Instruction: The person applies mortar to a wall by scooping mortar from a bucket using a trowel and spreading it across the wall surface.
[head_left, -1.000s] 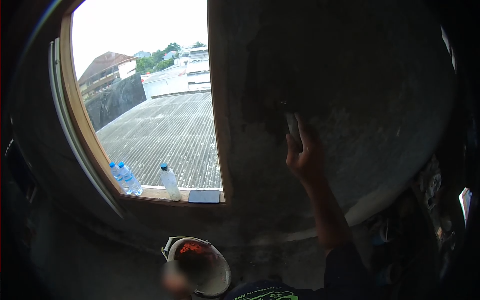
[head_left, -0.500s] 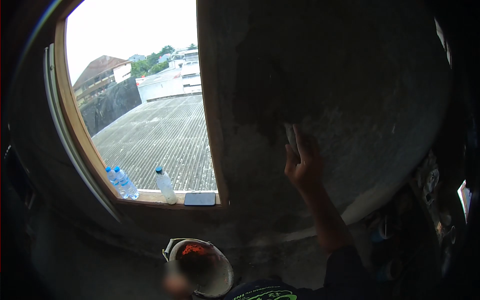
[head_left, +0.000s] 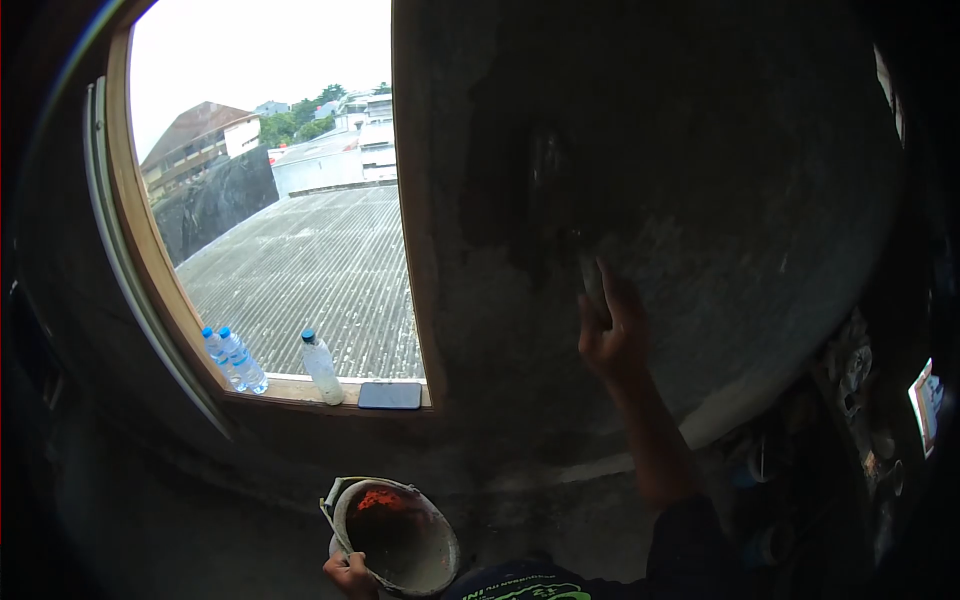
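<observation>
My right hand [head_left: 615,335] is raised against the dark wall [head_left: 690,300], its fingers closed on a narrow, pale flat tool [head_left: 592,280]. Shadow hides the tool's exact kind. Above it, a darker, wet-looking patch [head_left: 510,190] spreads over the wall, with a shiny streak in it. Low in the view, my left hand [head_left: 349,575] grips the near left rim of a tilted bucket [head_left: 452,545]. Something orange-red [head_left: 378,498] shows inside the bucket near its far side, and the rest of the inside is dark grey.
Left of the wall patch is a wooden-framed window [head_left: 418,300] onto a corrugated roof [head_left: 310,270]. On its sill stand two blue-capped water bottles [head_left: 238,362], another bottle [head_left: 321,370] and a phone [head_left: 390,396]. Dim clutter [head_left: 855,370] lies at the right.
My left hand, blurred before, now shows clearly on the bucket rim. My right hand and tool are slightly lower. A shiny streak now shows on the wall above.
</observation>
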